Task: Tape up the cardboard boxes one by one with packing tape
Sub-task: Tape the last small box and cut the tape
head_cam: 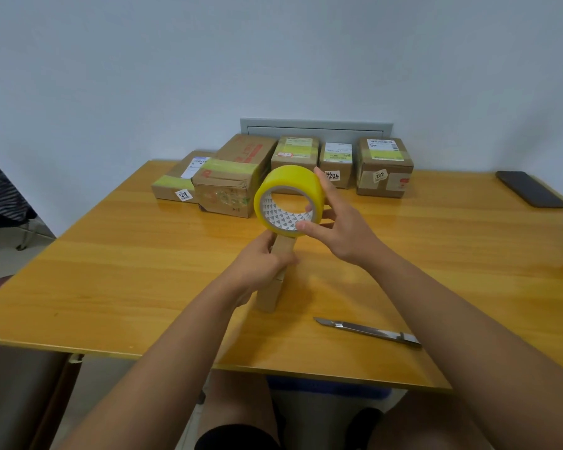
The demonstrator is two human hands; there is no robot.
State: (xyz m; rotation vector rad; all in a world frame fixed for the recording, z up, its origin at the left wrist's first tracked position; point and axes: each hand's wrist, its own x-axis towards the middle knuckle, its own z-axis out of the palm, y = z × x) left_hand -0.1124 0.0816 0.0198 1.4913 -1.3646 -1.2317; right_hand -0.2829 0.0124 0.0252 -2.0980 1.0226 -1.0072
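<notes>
Five boxes (pixel 384 165) at the back of the worktop (pixel 111 271) already carry tape; I judge them done. One small box (pixel 275 280) stands on end at centre, sealing under way. My left hand (pixel 260 264) is closed around that box. My right hand (pixel 335 222) grips the tape roll (pixel 288 201) just above it, fingers through the core. A knife (pixel 368 331) lies nearby, untouched.
</notes>
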